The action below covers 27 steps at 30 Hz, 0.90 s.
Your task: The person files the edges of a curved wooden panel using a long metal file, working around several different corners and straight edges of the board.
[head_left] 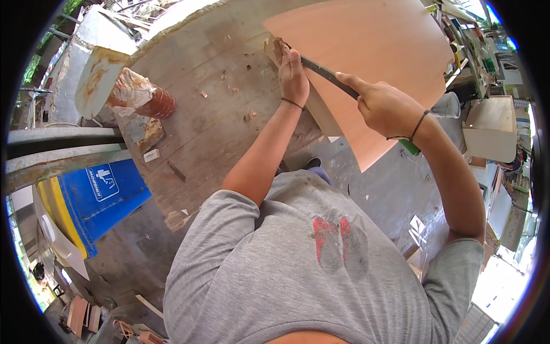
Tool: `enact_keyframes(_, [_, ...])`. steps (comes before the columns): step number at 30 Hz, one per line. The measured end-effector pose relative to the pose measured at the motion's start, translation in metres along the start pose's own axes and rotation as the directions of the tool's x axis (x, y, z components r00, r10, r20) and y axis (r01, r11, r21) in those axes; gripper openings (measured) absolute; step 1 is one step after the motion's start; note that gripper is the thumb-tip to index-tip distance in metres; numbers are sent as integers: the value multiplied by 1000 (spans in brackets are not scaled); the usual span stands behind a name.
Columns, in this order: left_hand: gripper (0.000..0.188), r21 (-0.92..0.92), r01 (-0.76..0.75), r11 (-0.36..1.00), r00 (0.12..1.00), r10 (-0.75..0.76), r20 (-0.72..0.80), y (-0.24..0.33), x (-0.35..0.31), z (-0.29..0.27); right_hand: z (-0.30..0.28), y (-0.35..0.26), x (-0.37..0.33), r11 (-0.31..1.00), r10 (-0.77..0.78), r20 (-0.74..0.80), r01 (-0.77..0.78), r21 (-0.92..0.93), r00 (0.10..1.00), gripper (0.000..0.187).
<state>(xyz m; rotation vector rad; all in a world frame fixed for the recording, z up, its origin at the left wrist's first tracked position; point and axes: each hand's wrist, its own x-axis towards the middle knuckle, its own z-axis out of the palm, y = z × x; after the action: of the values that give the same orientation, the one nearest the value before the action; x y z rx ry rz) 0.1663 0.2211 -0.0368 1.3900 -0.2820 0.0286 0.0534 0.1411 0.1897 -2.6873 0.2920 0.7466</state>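
A long dark flat file (329,75) lies slantwise over the edge of a large thin, peach-coloured sheet (395,51). My right hand (384,106) is closed round its near end, index finger stretched along the blade. A green part (409,147), seemingly its handle, shows beneath my wrist. At the far end of the file, my left hand (294,77) is closed with the fingertips at the tip, beside the sheet's left corner. The fingers partly hide the tip. Below the sheet's left edge runs a pale wooden side (322,114).
Sheet and hands are over a worn wooden worktable (223,74) with scattered chips. On its left stand a reddish-brown cylinder (157,103) with torn wrapping and a small white block (152,155). A blue bin (106,195) with a yellow rim is left; a whitish bucket (447,106) is right.
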Motion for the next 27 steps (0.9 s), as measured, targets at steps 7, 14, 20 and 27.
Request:
enact_keyframes(7, [77, 56, -79, 995, 996, 77, 44, -5, -4, -10, 32, -2, -2, 996, -80, -129, 73, -56, 988, 58])
enact_keyframes(14, [77, 46, 38, 998, 997, -41, 68, 2, -14, -18, 45, 5, 14, 999, 4, -57, -2, 32, 998, 55])
enact_keyframes(20, [78, -27, 31, 999, 999, -30, 27, -12, -21, -7, 6, -8, -21, 1000, -20, -31, 19, -16, 999, 50])
enact_keyframes(27, [77, 124, 7, 992, 988, -25, 150, -23, -52, -13, 62, 33, -17, 999, -48, -108, 47, -5, 993, 49])
